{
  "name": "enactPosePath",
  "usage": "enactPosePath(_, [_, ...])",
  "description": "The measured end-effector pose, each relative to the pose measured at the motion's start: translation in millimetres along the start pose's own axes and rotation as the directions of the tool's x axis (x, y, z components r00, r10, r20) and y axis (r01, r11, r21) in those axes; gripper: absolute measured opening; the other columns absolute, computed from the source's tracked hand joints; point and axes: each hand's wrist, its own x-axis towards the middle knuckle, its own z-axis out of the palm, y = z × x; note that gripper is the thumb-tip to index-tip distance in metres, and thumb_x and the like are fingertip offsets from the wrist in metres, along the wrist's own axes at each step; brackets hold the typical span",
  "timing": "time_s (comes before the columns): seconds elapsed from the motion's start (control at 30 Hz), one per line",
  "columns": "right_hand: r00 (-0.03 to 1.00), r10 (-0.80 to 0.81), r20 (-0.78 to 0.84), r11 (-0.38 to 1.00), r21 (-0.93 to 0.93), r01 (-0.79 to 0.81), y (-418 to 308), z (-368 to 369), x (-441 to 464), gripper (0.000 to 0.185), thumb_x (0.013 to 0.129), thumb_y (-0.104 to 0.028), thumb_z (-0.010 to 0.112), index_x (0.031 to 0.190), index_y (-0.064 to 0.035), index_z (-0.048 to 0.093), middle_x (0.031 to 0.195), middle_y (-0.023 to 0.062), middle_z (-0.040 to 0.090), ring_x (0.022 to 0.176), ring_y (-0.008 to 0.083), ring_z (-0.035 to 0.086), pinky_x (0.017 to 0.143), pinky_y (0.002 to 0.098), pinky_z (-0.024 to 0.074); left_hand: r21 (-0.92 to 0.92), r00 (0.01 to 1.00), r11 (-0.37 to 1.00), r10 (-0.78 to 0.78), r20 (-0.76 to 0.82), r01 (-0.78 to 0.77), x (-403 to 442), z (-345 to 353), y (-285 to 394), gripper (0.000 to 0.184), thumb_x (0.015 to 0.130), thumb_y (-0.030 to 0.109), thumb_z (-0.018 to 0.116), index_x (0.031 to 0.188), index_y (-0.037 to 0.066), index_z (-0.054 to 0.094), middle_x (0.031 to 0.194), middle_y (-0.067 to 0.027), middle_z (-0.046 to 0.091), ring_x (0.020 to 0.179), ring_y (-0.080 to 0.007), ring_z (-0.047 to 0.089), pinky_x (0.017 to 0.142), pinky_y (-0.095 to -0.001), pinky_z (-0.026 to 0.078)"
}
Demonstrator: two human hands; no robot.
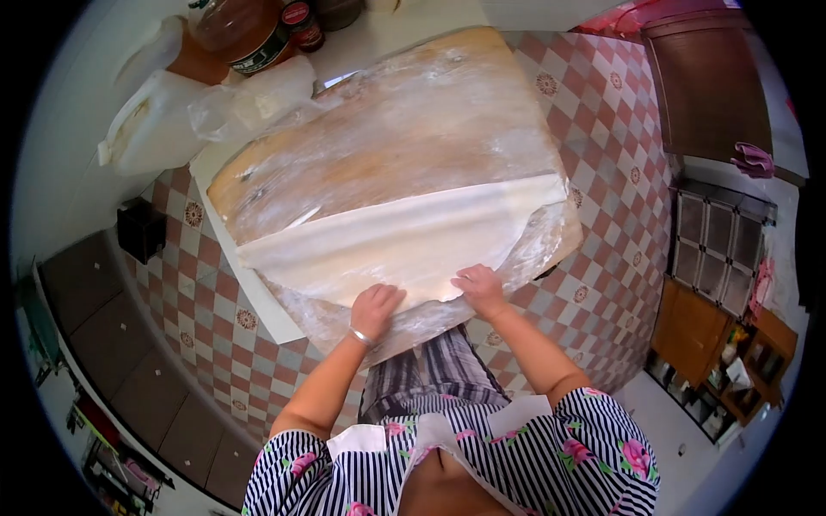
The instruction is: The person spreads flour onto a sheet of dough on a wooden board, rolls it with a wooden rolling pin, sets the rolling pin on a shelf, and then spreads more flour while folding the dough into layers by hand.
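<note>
A wide, thin dough sheet (404,245) lies across the near half of a floured wooden board (413,112). Its far edge runs straight, like a fold, and its near edge is curved. My left hand (377,311), with a bracelet at the wrist, is closed on the near edge left of the middle. Farther right along that same edge, my right hand (479,288) pinches the dough between thumb and fingers. The fingertips of both hands are partly hidden. A small pale strip (306,216) lies on the board just beyond the sheet.
The board rests on a white tabletop (267,301). At the back left stand a white plastic jug (155,120), a clear plastic bag (249,107), a large bottle of amber liquid (241,39) and a small red-labelled jar (302,24). A black bin (141,230) sits on the tiled floor.
</note>
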Motion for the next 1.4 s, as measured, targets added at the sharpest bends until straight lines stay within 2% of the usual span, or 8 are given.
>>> enactPosePath(0.23, [1.000, -0.003, 0.022, 1.000, 0.015, 0.002, -9.8, -2.9, 3.5, 0.020, 0.069, -0.010, 0.064, 0.087, -0.0173, 0.068, 0.094, 0.0007, 0.065, 0.087, 0.0226, 0.061, 0.072, 0.0374, 0.0498, 0.052, 0.980, 0.990, 0.119, 0.161, -0.129, -15.9, 19.9, -6.7, 0.050, 0.081, 0.011, 0.054, 0.129, 0.022, 0.058, 0.145, -0.0018, 0.049, 0.138, -0.0260, 0.040, 0.111, -0.0440, 0.033])
enactPosePath(0.53, [0.995, -0.079, 0.063, 0.993, 0.091, 0.073, -5.2, 2.5, -0.9, 0.021, 0.068, -0.011, 0.065, 0.088, -0.0159, 0.068, 0.092, 0.0011, 0.064, 0.086, 0.0229, 0.061, 0.074, 0.0372, 0.0488, 0.104, 0.917, 0.976, 0.141, 0.372, -0.193, -24.2, 5.1, -19.0, 0.054, 0.085, 0.017, 0.054, 0.139, 0.017, 0.049, 0.152, -0.0040, 0.040, 0.142, -0.0245, 0.034, 0.114, -0.0427, 0.029])
enactPosePath(0.73, [0.981, -0.093, 0.168, 0.982, 0.178, 0.062, -19.7, -28.2, 17.5, 0.017, 0.072, -0.016, 0.070, 0.088, -0.0138, 0.066, 0.095, 0.0038, 0.063, 0.089, 0.0245, 0.060, 0.078, 0.0381, 0.0480, -0.131, 0.887, 0.988, 0.132, 0.442, -0.081, -28.3, 6.4, -3.9, 0.065, 0.086, 0.035, 0.060, 0.145, 0.014, 0.041, 0.153, -0.0074, 0.037, 0.143, -0.0264, 0.031, 0.114, -0.0435, 0.028])
enactPosePath(0.77, [0.975, -0.106, 0.196, 0.977, 0.201, 0.066, -21.6, -29.2, 20.6, 0.016, 0.073, -0.017, 0.070, 0.088, -0.0135, 0.066, 0.098, 0.0042, 0.063, 0.090, 0.0247, 0.060, 0.080, 0.0384, 0.0479, -0.213, 0.902, 0.976, 0.134, 0.411, -0.047, -29.1, 9.9, -6.3, 0.068, 0.085, 0.036, 0.060, 0.146, 0.013, 0.041, 0.154, -0.0086, 0.036, 0.144, -0.0283, 0.030, 0.114, -0.0461, 0.027])
enactPosePath(0.87, [0.992, -0.122, -0.014, 0.992, 0.018, 0.123, -23.6, -10.3, 34.6, 0.019, 0.077, -0.019, 0.071, 0.094, -0.0122, 0.068, 0.108, 0.0038, 0.063, 0.097, 0.0239, 0.059, 0.085, 0.0400, 0.0475, 0.100, 0.987, 0.994, 0.027, 0.158, -0.044, -4.7, 10.9, -10.3, 0.068, 0.085, 0.035, 0.059, 0.146, 0.010, 0.041, 0.154, -0.0097, 0.035, 0.144, -0.0303, 0.029, 0.113, -0.0496, 0.027])
enactPosePath(0.97, [0.998, -0.026, -0.052, 0.999, 0.023, 0.027, -36.4, -13.2, 80.9, 0.034, 0.079, -0.021, 0.069, 0.112, -0.0119, 0.066, 0.127, 0.0058, 0.059, 0.113, 0.0245, 0.056, 0.096, 0.0422, 0.0439, 0.167, 0.986, 0.974, -0.160, 0.049, 0.150, 39.0, -5.0, -11.2, 0.068, 0.088, 0.036, 0.057, 0.146, 0.007, 0.039, 0.154, -0.0104, 0.035, 0.143, -0.0334, 0.030, 0.112, -0.0510, 0.026])
enactPosePath(1.17, [0.986, -0.119, 0.113, 0.991, -0.044, 0.125, -34.9, 11.0, 134.1, 0.060, 0.085, -0.022, 0.064, 0.140, -0.0087, 0.045, 0.153, 0.0074, 0.036, 0.142, 0.0259, 0.031, 0.114, 0.0458, 0.0258, 0.272, 0.982, 0.958, -0.127, 0.140, 0.086, 74.7, -10.1, -35.2, 0.073, 0.087, 0.042, 0.056, 0.148, 0.007, 0.036, 0.157, -0.0083, 0.030, 0.146, -0.0276, 0.025, 0.115, -0.0487, 0.021])
enactPosePath(1.4, [0.971, -0.122, 0.205, 0.989, -0.052, 0.136, -27.2, 13.0, 144.0, 0.068, 0.087, -0.027, 0.061, 0.146, -0.0069, 0.036, 0.156, 0.0093, 0.031, 0.145, 0.0255, 0.025, 0.118, 0.0466, 0.0181, 0.291, 0.975, 0.956, -0.093, 0.201, 0.031, 95.4, -24.4, -46.8, 0.075, 0.087, 0.043, 0.057, 0.149, 0.009, 0.033, 0.158, -0.0070, 0.029, 0.146, -0.0247, 0.024, 0.117, -0.0448, 0.018])
